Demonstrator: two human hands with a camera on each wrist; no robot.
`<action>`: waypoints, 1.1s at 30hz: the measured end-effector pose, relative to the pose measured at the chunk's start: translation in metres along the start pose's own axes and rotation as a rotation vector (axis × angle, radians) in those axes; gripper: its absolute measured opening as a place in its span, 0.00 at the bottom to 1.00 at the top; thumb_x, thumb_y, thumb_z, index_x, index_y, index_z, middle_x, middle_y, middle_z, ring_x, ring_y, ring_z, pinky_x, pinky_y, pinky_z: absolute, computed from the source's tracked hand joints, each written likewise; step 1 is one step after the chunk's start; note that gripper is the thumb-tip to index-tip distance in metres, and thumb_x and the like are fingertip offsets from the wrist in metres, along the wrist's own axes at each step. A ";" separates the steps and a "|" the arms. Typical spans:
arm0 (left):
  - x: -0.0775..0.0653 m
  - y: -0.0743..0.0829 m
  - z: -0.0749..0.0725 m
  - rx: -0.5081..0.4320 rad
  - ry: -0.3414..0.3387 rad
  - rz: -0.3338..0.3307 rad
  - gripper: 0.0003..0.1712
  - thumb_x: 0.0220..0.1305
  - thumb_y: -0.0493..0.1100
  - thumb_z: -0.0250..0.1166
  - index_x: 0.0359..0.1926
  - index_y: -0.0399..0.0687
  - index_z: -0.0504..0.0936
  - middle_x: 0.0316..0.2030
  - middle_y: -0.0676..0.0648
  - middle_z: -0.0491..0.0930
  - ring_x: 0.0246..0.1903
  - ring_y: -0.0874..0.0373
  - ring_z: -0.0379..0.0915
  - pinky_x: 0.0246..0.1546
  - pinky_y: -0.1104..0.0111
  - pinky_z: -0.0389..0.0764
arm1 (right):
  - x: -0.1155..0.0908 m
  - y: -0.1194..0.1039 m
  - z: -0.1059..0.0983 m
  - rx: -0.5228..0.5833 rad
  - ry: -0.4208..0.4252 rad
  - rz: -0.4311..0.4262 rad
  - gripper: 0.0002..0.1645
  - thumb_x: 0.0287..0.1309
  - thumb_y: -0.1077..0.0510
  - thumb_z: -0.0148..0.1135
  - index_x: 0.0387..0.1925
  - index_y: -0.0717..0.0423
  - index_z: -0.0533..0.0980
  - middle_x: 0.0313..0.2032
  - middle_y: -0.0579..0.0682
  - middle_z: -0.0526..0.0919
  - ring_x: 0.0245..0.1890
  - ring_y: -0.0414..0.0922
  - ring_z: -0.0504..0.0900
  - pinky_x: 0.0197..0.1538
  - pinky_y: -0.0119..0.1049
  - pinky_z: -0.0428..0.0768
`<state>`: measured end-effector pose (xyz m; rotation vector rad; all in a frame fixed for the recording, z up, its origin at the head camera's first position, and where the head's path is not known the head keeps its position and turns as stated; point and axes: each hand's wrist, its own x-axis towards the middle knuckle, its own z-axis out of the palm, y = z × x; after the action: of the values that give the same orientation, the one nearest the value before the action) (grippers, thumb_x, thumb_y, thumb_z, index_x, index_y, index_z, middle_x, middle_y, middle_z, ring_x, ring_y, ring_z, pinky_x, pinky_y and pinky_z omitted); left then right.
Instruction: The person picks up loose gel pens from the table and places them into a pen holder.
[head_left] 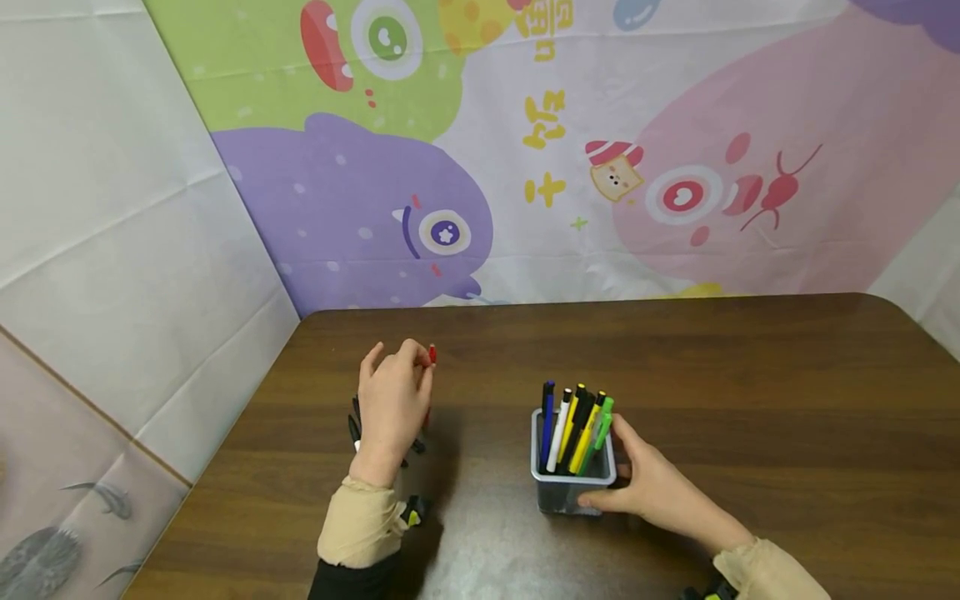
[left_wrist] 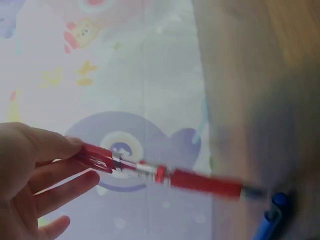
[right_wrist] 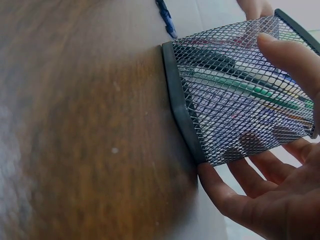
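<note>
Left hand (head_left: 392, 408) is raised a little off the brown counter (head_left: 750, 392), thumb and fingertips pinching a red pen (head_left: 431, 356) whose top pokes out past the knuckles. Underneath and beside that hand a few dark pens (head_left: 352, 429) lie on the wood (partly hidden, can't count them). Right hand (head_left: 660, 492) cups the mesh pen holder (head_left: 573, 483) from its right side, fingers lightly bent round the wall, thumb near the rim. Holder stands upright w/ a bunch of pens (head_left: 573, 425) in it: blue, white, yellow, black, green. Both wrists wear beige sleeves. Cartoon backdrop (head_left: 525, 150) hangs behind the counter.

Left wrist view, quite blurred: the hand (left_wrist: 30, 180) holds the red pen (left_wrist: 165, 175) by its clip end, pen running out to the right, roughly level, tip toward the counter edge. One blue pen (left_wrist: 272, 215) shows at bottom right.

Right wrist view: the holder (right_wrist: 240, 90) fills the frame, its dark base rim flat on the counter (right_wrist: 75, 125). Fingers (right_wrist: 250, 175) of the right hand (right_wrist: 270, 195) spread along the mesh, touching it, thumb on the far side. Coloured pens show thru the mesh; a blue pen (right_wrist: 165, 15) lies on the wood beyond.
</note>
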<state>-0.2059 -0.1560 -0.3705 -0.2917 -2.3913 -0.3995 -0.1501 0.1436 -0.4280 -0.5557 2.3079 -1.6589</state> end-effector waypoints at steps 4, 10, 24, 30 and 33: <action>0.002 0.008 -0.006 -0.086 0.056 -0.053 0.08 0.54 0.36 0.63 0.33 0.44 0.72 0.26 0.47 0.81 0.28 0.56 0.77 0.56 0.56 0.64 | 0.000 0.000 0.000 -0.009 0.003 0.002 0.60 0.39 0.54 0.73 0.68 0.57 0.45 0.54 0.65 0.65 0.44 0.51 0.77 0.38 0.35 0.79; 0.004 0.022 -0.016 -0.256 0.088 -0.084 0.21 0.55 0.39 0.63 0.51 0.45 0.70 0.33 0.46 0.81 0.29 0.57 0.78 0.38 0.58 0.76 | 0.000 0.000 0.000 -0.014 0.006 0.021 0.60 0.39 0.53 0.73 0.68 0.57 0.45 0.54 0.64 0.65 0.44 0.51 0.76 0.38 0.35 0.79; 0.004 0.059 -0.043 -0.523 0.135 0.001 0.20 0.56 0.42 0.64 0.51 0.49 0.75 0.31 0.48 0.79 0.28 0.63 0.77 0.30 0.69 0.79 | 0.001 0.000 0.000 0.016 -0.016 0.006 0.61 0.39 0.55 0.72 0.68 0.57 0.43 0.55 0.64 0.64 0.45 0.51 0.76 0.39 0.35 0.78; 0.002 0.070 -0.051 -0.619 0.162 0.016 0.20 0.57 0.42 0.63 0.52 0.47 0.74 0.31 0.48 0.79 0.30 0.64 0.77 0.30 0.70 0.79 | 0.002 0.002 0.001 0.002 -0.008 0.019 0.61 0.39 0.53 0.72 0.68 0.56 0.43 0.55 0.63 0.64 0.45 0.52 0.76 0.39 0.35 0.79; 0.001 0.074 -0.052 -0.671 0.164 0.037 0.21 0.57 0.41 0.63 0.52 0.45 0.73 0.31 0.48 0.79 0.30 0.64 0.77 0.31 0.71 0.78 | 0.002 0.003 0.001 -0.013 0.002 0.028 0.61 0.39 0.52 0.72 0.68 0.56 0.44 0.55 0.63 0.64 0.46 0.52 0.76 0.39 0.35 0.78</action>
<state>-0.1529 -0.1061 -0.3171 -0.5728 -2.0220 -1.1592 -0.1516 0.1427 -0.4310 -0.5223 2.3189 -1.6336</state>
